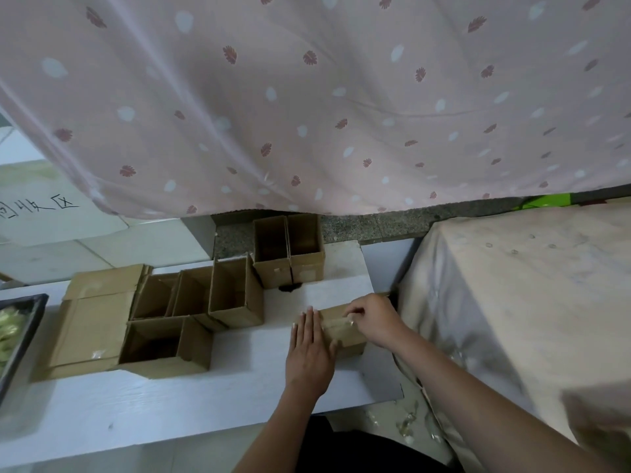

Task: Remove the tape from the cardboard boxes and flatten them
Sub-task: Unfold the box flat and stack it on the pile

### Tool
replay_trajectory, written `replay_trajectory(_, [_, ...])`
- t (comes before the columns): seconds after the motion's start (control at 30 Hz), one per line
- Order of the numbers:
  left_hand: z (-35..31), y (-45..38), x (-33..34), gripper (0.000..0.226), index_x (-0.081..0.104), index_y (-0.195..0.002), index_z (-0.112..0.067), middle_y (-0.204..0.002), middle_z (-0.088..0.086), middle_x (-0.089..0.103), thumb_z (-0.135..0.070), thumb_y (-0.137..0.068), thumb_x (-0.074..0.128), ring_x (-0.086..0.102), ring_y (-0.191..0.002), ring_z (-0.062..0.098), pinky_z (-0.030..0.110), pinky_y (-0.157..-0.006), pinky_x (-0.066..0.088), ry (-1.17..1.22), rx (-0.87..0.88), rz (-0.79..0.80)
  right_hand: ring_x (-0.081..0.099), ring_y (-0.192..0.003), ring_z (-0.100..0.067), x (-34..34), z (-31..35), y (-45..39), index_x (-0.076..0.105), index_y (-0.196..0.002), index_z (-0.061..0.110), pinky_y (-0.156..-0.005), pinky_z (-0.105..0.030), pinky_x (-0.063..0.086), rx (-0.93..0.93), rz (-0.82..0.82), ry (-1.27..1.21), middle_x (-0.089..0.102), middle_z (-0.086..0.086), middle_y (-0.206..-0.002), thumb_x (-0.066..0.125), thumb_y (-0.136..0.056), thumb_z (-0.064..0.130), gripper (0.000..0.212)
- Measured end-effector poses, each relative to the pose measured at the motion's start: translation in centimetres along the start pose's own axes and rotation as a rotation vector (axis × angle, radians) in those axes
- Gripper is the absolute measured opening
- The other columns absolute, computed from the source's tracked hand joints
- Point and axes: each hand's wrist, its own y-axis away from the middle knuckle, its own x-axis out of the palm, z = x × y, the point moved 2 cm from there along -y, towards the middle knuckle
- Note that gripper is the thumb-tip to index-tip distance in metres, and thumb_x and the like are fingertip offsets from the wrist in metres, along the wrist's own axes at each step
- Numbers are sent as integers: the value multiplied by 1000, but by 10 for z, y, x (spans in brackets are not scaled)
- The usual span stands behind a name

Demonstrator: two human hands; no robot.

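Left hand (311, 349) flat, fingers (307, 322) straight; right hand (374, 320) pinching.

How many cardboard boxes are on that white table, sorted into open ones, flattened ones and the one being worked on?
Open upright boxes: 6, e.g. and
Flattened box: 1
Taped box under the hands: 1
Total: 8

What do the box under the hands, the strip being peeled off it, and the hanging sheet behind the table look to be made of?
Box: brown cardboard, matte, with creased edges. Strip pinched by the right hand: probably clear plastic packing tape, since it is glossy and see-through. Hanging sheet: thin woven fabric, pink with a leaf print, falling in soft folds. The left hand presses flat on the box.
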Motion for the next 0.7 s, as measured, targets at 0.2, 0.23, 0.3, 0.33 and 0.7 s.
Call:
replay_trajectory(0.2, [-2, 3, 5, 72, -20, -155, -8, -163, 10, -24, -52, -100, -4, -23, -151, 23, 35, -121, -20, -54, -6, -13, 76, -81, -21, 11, -1, 8, 71, -92, -3, -71, -26, 61, 286, 175, -588, 70, -18, -99, 70, -87, -4, 6])
replay_trajectory(0.23, [-3, 3, 5, 73, -20, -155, -7, -163, 10, -25, -51, -99, -6, -24, -151, 24, 36, -120, -20, -63, -5, -7, 76, -86, -22, 13, 1, 10, 68, -100, -7, -72, -25, 60, 297, 206, -658, 69, -22, -104, 70, -86, -5, 15])
replay_trajectory(0.3, [-3, 3, 5, 69, -21, -154, -7, -163, 11, -26, -49, -102, -3, -27, -150, 24, 36, -121, -20, -65, -8, 3, 75, -91, -23, 18, 2, 10, 63, -108, -7, -76, -25, 60, 264, 242, -711, 68, -24, -107, 70, -87, -5, 22])
replay_trajectory(0.33, [-3, 3, 5, 68, -22, -153, -7, -162, 11, -27, -48, -104, 1, -28, -149, 24, 36, -121, -20, -63, -11, 6, 75, -90, -23, 19, 5, 10, 63, -106, -4, -77, -26, 60, 233, 238, -677, 69, -23, -106, 70, -87, -5, 20])
replay_trajectory(0.7, [-4, 8, 4, 69, -28, -150, -10, -159, 7, -32, -50, -105, 6, -36, -143, 20, 34, -119, -23, -37, -33, -4, 66, -92, -7, 25, 12, 2, 73, -114, 31, -76, -7, 46, -14, 56, -131, 72, 7, -102, 57, -96, 6, 34])
